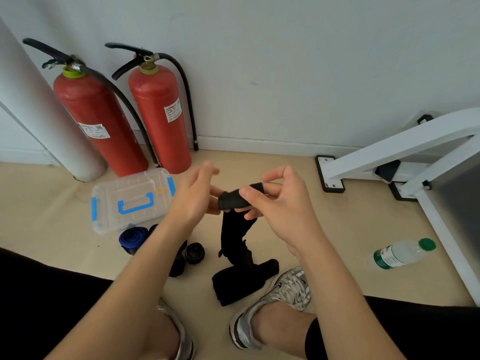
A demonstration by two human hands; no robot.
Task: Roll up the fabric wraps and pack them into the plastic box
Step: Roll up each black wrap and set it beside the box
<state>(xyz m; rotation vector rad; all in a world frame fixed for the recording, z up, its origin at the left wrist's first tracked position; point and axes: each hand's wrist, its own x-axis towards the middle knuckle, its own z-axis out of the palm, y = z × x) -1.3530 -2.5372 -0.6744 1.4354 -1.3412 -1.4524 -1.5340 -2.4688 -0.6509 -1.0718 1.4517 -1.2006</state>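
My right hand (278,203) pinches the small rolled end of a black fabric wrap (235,198) between thumb and fingers. The rest of the wrap hangs down and lies bunched on the floor (239,279). My left hand (193,196) is at the left end of the roll with its fingers mostly straight and raised; its fingertips behind the roll are partly hidden. A clear plastic box (130,201) with blue latches and handle stands closed on the floor to the left. A rolled blue wrap (133,239) and a rolled black wrap (194,252) lie in front of the box.
Two red fire extinguishers (158,118) stand against the wall behind the box. A white metal frame (389,162) is at the right. A plastic bottle with a green cap (402,253) lies on the floor. My shoes (275,302) are below the wrap.
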